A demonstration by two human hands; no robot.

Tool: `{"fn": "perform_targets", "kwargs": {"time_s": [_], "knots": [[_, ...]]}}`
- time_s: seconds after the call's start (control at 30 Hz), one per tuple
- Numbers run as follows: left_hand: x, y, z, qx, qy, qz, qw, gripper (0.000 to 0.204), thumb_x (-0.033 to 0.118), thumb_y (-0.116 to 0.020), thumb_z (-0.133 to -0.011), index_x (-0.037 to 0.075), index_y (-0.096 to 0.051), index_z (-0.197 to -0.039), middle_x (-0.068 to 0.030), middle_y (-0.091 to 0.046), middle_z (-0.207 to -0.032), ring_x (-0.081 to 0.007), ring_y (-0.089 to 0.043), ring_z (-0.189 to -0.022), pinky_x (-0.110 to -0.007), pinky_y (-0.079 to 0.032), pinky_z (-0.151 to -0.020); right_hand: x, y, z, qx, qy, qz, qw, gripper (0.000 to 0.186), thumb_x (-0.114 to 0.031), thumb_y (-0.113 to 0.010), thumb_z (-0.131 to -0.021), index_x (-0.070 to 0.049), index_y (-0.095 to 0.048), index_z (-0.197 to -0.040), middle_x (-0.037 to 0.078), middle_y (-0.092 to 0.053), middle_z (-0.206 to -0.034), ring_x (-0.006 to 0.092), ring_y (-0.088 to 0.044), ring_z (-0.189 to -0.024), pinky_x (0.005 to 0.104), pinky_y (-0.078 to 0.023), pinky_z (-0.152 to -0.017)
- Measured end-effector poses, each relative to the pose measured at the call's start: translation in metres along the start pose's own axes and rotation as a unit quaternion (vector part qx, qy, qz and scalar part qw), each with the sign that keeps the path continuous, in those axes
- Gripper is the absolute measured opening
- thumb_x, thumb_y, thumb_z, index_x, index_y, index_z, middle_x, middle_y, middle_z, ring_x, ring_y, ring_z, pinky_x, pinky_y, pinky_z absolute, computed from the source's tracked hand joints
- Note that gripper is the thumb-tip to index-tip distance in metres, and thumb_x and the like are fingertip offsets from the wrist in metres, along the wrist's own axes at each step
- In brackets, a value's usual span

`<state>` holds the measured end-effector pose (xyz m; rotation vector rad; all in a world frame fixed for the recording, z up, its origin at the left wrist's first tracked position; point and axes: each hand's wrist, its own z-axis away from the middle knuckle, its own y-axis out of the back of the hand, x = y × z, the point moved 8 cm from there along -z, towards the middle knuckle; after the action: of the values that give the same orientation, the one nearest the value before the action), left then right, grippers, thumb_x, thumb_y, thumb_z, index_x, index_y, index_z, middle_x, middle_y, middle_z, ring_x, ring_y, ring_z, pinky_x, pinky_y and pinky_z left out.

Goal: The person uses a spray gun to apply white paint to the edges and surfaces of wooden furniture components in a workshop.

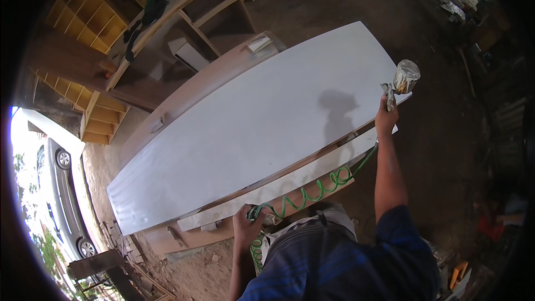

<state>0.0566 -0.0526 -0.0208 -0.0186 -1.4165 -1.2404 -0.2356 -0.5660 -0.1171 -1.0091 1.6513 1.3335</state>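
My right hand (385,120) is wrapped round the handle of a spray gun (388,93), its paint-crusted cup (407,75) standing out to the right. The gun is over the right end of a long white panel (239,128). From the gun's lower end a coiled green air hose (304,196) runs down to the left. My left hand (248,226) is closed on the hose's coils, close to my waist at the panel's near side. A narrow white strip (278,183) lies along the panel's near edge, and my shadow falls on the panel.
Beyond the panel stands an unfinished wooden cabinet frame (186,19) with cloths on top. Yellow shelving (89,14) rises at the far left. A parked car (69,200) shows outside on the left. Under the panel, brown boards (192,239) lie near the dirt floor (206,270).
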Motion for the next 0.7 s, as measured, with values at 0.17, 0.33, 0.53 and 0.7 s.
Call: {"fn": "perform_targets", "kwargs": {"time_s": [0.17,0.33,0.53,0.7], "knots": [[-0.010,0.017,0.016,0.002,0.007,0.014,1.000,0.030,0.024,-0.083,-0.086,-0.002,-0.068,-0.086,-0.0132,-0.065,-0.069,-0.0227,-0.062,-0.061,-0.037,-0.050,-0.062,-0.019,-0.016,0.064,-0.045,0.008,-0.036,0.998,0.051,-0.036,-0.061,-0.106,0.003,-0.059,-0.139,0.020,-0.068,-0.133,0.0304,-0.065,-0.123,0.0397,-0.049,-0.103],[-0.050,0.041,0.024,0.012,0.007,0.024,1.000,0.026,0.021,-0.081,-0.086,-0.002,-0.069,-0.088,-0.0082,-0.064,-0.069,-0.0147,-0.057,-0.065,-0.034,-0.048,-0.062,-0.063,-0.058,0.151,-0.113,0.046,-0.055,0.991,0.044,-0.027,-0.060,-0.107,0.003,-0.059,-0.138,0.021,-0.070,-0.128,0.0315,-0.067,-0.118,0.0401,-0.051,-0.100],[-0.111,0.103,0.054,0.046,0.016,0.038,0.998,0.028,0.023,-0.082,-0.085,-0.001,-0.067,-0.086,-0.0098,-0.064,-0.070,-0.0163,-0.059,-0.064,-0.034,-0.048,-0.062,-0.111,-0.114,0.281,-0.204,0.039,-0.037,0.977,0.041,-0.027,-0.060,-0.107,-0.001,-0.060,-0.138,0.019,-0.070,-0.126,0.0298,-0.067,-0.115,0.0402,-0.051,-0.098],[-0.163,0.169,0.090,0.087,0.047,0.105,0.990,0.026,0.021,-0.083,-0.085,0.000,-0.070,-0.089,-0.0087,-0.067,-0.073,-0.0137,-0.061,-0.067,-0.031,-0.050,-0.066,-0.150,-0.167,0.395,-0.277,0.051,-0.043,0.959,0.040,-0.025,-0.059,-0.107,-0.001,-0.060,-0.139,0.019,-0.071,-0.125,0.0300,-0.068,-0.115,0.0399,-0.052,-0.098]]}}
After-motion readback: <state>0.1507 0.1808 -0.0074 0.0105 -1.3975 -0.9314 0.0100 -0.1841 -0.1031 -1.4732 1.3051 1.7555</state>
